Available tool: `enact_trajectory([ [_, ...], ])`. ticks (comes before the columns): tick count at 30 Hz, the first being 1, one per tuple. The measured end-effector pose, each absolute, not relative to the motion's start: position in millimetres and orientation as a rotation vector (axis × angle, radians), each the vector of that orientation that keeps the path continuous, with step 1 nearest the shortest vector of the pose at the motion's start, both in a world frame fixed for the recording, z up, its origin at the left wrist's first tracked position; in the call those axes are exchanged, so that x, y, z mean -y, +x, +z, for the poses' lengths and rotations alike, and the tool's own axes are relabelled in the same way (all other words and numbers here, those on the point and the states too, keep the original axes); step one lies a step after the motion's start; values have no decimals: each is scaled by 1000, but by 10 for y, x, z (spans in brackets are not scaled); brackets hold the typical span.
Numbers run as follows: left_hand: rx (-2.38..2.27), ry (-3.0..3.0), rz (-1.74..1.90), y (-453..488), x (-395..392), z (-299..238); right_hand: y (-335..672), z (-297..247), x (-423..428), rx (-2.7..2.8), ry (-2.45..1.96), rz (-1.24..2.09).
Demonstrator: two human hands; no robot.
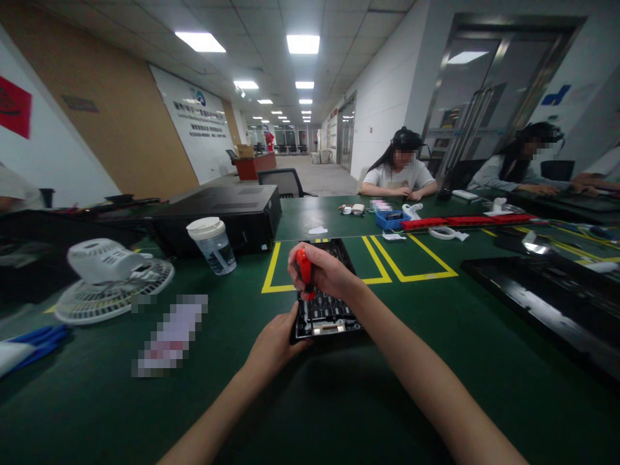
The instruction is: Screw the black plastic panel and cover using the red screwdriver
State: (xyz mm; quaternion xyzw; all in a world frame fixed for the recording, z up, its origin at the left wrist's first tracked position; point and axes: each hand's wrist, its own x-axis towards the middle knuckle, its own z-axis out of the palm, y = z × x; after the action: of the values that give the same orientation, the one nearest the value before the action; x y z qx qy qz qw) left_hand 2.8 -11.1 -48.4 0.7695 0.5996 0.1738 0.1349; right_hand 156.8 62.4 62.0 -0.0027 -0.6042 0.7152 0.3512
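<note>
R hand point(327, 271): fingers curled round red-handled tool point(303, 263), grip firm-looking, handle roughly upright over the work. Tip hidden, so can't tell if it touches.

L hand point(275, 339): thumb & fingers spread about near-L corner of black case point(323, 311); fingertips partly hidden, can't tell if it pinches the wall or only steadies it.

Black case: on green table point(387, 400) directly in front of wearer, long side running away, far end beyond R hand. Inside: dark moulded shapes, plus shiny metal piece point(329, 329) nr near end.

Handling (est.): shell looks like hard plastic, stiff, prob. light to moderate wt. Smooth outer walls may skid under downward push, so bracing at corner makes sense. Inner moulded bits poss. more fragile; best hold = outer rim or side walls, opp. sides, kept off metal piece. Tool: rigid, light, handle prob. easy to grip; hold by red part.

Further out: yellow tape lines point(419, 278) just past case; lidded cup point(213, 247) to L, w/ white fan point(119, 284) beyond it; black panel point(527, 310) well apart, R.
</note>
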Motion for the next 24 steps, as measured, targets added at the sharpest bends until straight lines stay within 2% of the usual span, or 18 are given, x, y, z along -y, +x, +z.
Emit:
enact_trajectory([
  [24, -1733, 2214, 504, 41, 109, -460, 1597, 595, -685, 1535, 17, 1948],
])
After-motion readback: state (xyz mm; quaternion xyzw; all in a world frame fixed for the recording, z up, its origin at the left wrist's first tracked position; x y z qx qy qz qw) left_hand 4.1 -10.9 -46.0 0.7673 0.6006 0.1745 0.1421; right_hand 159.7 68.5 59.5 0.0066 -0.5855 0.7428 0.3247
